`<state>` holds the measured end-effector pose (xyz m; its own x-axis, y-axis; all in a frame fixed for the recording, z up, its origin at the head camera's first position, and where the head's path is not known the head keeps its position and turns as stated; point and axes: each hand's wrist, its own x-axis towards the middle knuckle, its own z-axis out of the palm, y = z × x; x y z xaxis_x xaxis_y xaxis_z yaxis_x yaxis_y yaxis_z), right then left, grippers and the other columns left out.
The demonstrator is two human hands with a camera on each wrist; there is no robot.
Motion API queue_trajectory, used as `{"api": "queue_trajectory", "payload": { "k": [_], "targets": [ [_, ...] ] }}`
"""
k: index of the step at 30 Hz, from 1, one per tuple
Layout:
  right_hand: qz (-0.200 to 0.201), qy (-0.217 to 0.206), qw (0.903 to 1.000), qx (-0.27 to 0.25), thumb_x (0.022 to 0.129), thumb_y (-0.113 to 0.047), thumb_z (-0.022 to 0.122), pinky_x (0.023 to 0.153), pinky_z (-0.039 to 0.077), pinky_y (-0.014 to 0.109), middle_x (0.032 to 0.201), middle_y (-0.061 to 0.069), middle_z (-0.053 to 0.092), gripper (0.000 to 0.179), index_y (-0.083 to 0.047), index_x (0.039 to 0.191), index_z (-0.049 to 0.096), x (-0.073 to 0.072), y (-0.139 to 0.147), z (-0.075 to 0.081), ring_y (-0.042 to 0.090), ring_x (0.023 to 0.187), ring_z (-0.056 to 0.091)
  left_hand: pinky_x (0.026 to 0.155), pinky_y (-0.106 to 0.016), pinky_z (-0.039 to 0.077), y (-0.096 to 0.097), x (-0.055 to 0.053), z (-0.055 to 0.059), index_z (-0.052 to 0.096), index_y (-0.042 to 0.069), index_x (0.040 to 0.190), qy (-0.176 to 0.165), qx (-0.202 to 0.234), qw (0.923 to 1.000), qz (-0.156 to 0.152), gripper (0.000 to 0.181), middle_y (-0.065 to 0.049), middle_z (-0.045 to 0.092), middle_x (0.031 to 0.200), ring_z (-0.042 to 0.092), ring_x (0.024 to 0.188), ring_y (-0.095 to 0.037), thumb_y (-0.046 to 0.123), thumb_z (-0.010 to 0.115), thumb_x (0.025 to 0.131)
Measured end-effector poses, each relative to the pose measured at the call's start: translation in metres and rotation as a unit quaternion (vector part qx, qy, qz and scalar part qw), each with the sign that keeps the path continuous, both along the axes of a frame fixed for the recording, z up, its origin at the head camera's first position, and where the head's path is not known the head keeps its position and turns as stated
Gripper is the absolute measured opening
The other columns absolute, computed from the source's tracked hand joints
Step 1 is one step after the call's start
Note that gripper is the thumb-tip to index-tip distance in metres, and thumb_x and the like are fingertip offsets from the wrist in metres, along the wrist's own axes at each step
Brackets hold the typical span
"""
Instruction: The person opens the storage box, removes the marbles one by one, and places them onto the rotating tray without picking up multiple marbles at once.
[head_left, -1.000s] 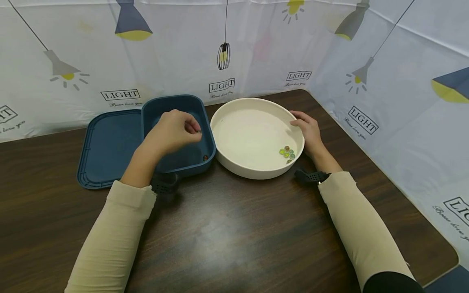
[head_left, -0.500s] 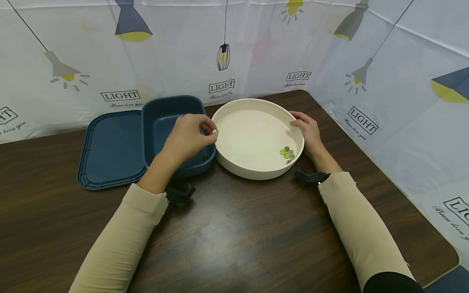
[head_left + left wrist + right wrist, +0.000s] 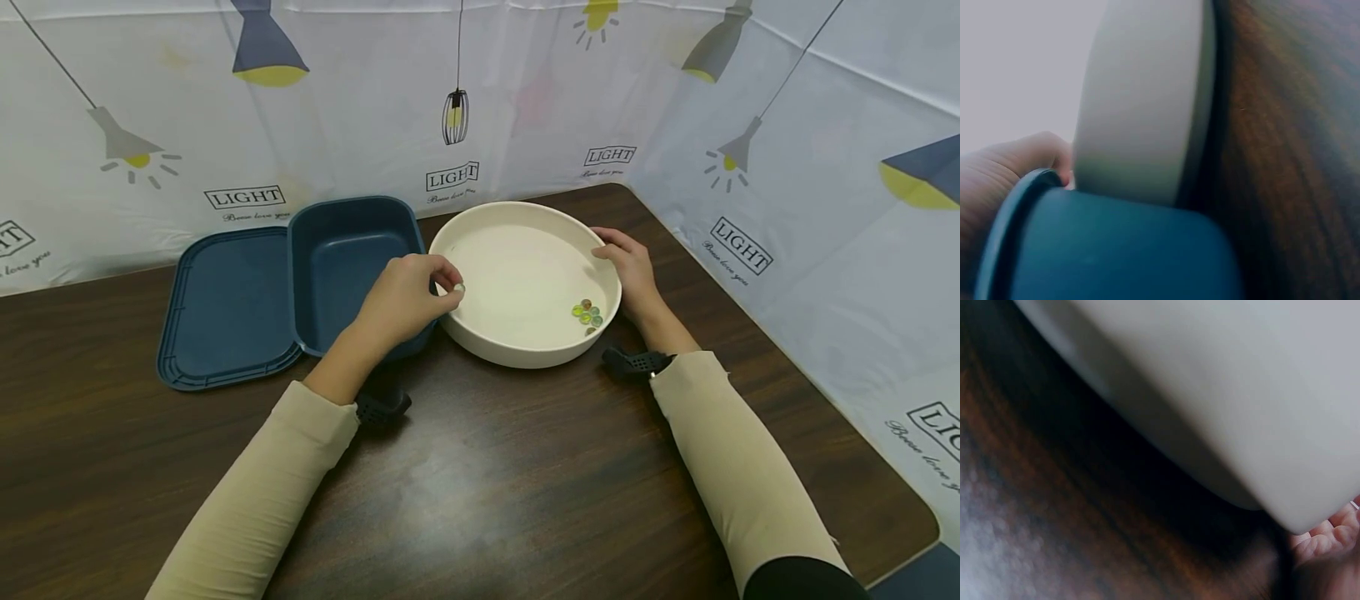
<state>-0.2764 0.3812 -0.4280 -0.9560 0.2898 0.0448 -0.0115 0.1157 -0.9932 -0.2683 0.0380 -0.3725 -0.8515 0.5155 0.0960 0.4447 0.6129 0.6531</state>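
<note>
My left hand pinches a small pale marble between thumb and fingertips, over the left rim of a round cream dish. Several green, yellow and brownish marbles lie inside the dish near its right front wall. With the thumb over the rim and the fingers outside, my right hand grips the dish's right side. Below the left forearm's reach stands a dark blue box, its front right corner hidden by that hand. In the left wrist view the box wall partly covers the hand.
A dark blue lid lies flat at the left, against the box. All stand on a dark wooden table. A white printed curtain hangs along the back and right side. Black wrist straps sit at both wrists.
My left hand has moved right and slightly toward me with the pinched marble, from above the blue box to the dish's left rim. The right hand and dish stay put.
</note>
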Motion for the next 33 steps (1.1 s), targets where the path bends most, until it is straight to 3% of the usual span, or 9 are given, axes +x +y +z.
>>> {"api": "queue_trajectory", "payload": {
  "k": [6, 16, 33],
  "targets": [
    [0.005, 0.004, 1.0, -0.006, 0.096, -0.006, 0.051, 0.079, 0.054, 0.015, 0.131, 0.009, 0.06, 0.042, -0.001, 0.137, 0.06, -0.0005, -0.0003, -0.0005, 0.01, 0.102, 0.062, 0.076, -0.033, 0.047, 0.0027, 0.0004, -0.0049, 0.073, 0.014, 0.106, 0.0, -0.022, 0.9997, -0.007, 0.017, -0.002, 0.075, 0.101, 0.063, 0.088, -0.019, 0.025, 0.066, 0.096],
    [0.003, 0.008, 1.0, 0.001, 0.096, -0.005, 0.051, 0.08, 0.054, 0.015, 0.123, 0.002, 0.062, 0.042, 0.001, 0.137, 0.059, 0.0001, 0.001, -0.0008, 0.011, 0.102, 0.062, 0.078, -0.034, 0.048, 0.0054, 0.0018, -0.0038, 0.073, 0.016, 0.106, 0.003, -0.034, 0.9994, -0.005, 0.016, 0.0, 0.075, 0.1, 0.063, 0.09, -0.018, 0.028, 0.067, 0.096],
    [0.005, -0.001, 1.0, 0.003, 0.096, -0.006, 0.051, 0.082, 0.053, 0.015, 0.135, 0.009, 0.059, 0.043, -0.001, 0.138, 0.059, 0.0006, -0.0011, 0.0005, 0.01, 0.104, 0.061, 0.078, -0.035, 0.048, 0.0047, 0.0028, -0.0017, 0.073, 0.017, 0.105, 0.001, -0.031, 0.9995, -0.002, 0.015, 0.001, 0.075, 0.1, 0.064, 0.091, -0.018, 0.027, 0.068, 0.096]
  ]
}}
